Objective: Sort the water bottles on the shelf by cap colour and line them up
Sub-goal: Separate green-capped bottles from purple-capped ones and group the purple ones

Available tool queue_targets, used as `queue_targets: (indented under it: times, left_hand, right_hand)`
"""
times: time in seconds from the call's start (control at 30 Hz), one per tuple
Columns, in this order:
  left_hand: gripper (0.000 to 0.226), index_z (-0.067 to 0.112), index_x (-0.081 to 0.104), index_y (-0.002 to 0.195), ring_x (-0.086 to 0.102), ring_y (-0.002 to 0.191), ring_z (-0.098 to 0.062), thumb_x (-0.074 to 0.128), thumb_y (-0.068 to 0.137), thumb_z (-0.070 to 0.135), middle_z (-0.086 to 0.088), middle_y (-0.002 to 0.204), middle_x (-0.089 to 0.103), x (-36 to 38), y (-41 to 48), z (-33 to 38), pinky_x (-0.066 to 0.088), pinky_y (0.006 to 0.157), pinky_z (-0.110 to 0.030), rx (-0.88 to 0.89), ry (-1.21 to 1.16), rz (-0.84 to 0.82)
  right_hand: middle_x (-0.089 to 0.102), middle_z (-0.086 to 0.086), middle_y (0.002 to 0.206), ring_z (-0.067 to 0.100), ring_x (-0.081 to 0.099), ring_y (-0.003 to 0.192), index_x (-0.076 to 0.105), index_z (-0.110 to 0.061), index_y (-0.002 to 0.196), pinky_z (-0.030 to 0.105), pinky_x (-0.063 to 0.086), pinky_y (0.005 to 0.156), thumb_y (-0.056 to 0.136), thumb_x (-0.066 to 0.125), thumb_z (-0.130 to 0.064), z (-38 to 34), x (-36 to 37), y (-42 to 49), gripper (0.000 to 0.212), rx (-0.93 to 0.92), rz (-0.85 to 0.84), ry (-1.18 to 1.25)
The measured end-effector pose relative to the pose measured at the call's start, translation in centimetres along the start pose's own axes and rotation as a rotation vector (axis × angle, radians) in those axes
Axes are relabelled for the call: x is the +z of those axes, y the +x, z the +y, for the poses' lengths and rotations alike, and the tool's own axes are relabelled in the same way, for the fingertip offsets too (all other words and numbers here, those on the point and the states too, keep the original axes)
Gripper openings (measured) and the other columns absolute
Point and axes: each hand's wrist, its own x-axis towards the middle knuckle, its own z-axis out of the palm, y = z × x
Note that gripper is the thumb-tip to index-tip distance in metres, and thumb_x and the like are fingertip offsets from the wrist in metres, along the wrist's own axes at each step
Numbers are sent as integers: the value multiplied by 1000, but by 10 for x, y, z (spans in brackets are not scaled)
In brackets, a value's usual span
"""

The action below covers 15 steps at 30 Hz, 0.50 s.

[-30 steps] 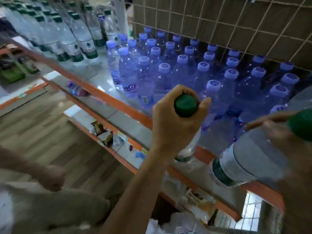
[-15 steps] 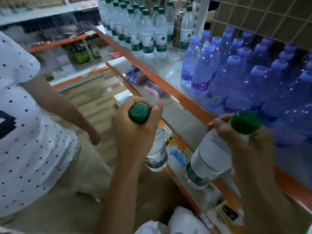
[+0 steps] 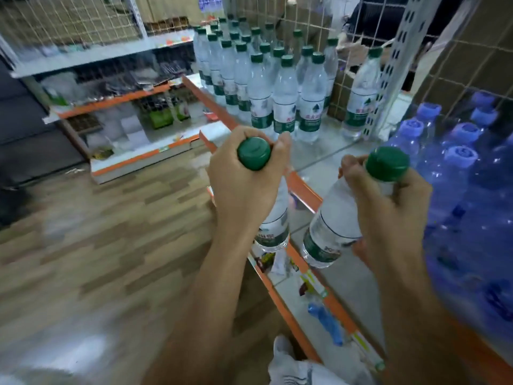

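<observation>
My left hand (image 3: 244, 184) wraps the neck of a green-capped bottle (image 3: 273, 218), which hangs just outside the orange shelf lip (image 3: 302, 187). My right hand (image 3: 388, 201) grips a second green-capped bottle (image 3: 330, 229), tilted above the shelf. The green-capped group (image 3: 283, 90) stands ahead, with the blue-capped bottles (image 3: 458, 162) on the right. As I judge it, with neck-only grips a swinging base could topple the packed front row.

Near-left bottle (image 3: 273, 215), near-right bottle (image 3: 333, 223): clear glossy plastic. Caps (image 3: 254, 153): green plastic, smooth top. Blue bottles (image 3: 449, 173), right: tinted translucent plastic, shiny. Shelf (image 3: 319, 157): pale, smooth, reflective. Floor (image 3: 111, 232): wood-grain planks, slight sheen. Far mesh (image 3: 69, 20): wire.
</observation>
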Motion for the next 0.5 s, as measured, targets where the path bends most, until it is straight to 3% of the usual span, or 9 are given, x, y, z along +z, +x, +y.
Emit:
queue_targets:
  times: [0.17, 0.27, 0.4, 0.5]
  left_hand:
    - [23, 16, 58, 72, 58, 60, -11, 69, 80, 34, 1, 65, 60, 40, 68, -44, 49, 58, -22, 0, -52, -17]
    - [21, 20, 55, 71, 59, 60, -10, 69, 80, 33, 1, 64, 61, 64, 103, -68, 48, 60, -20, 17, -69, -53]
    - [22, 19, 55, 71, 54, 58, -2, 69, 78, 34, 13, 60, 54, 100, 143, -104, 44, 60, -14, 39, -81, -129]
    - [27, 16, 57, 72, 55, 58, -4, 68, 78, 39, 12, 60, 55, 125, 173, -130, 48, 60, -22, 48, -102, -217]
  right_hand:
    - [62, -23, 62, -4, 53, 64, 62, -31, 70, 18, 43, 66, 75, 67, -41, 28, 49, 75, 13, -116, 74, -127]
    - [61, -26, 63, -2, 55, 68, 60, -33, 69, 23, 46, 73, 76, 68, -41, 51, 72, 115, 13, -115, 161, -166]
    - [60, -23, 63, -3, 54, 68, 58, -34, 69, 25, 48, 76, 79, 68, -37, 82, 100, 158, 15, -106, 191, -228]
    - [61, -16, 69, 4, 57, 71, 58, -32, 70, 34, 51, 80, 79, 68, -38, 100, 119, 189, 15, -94, 246, -298]
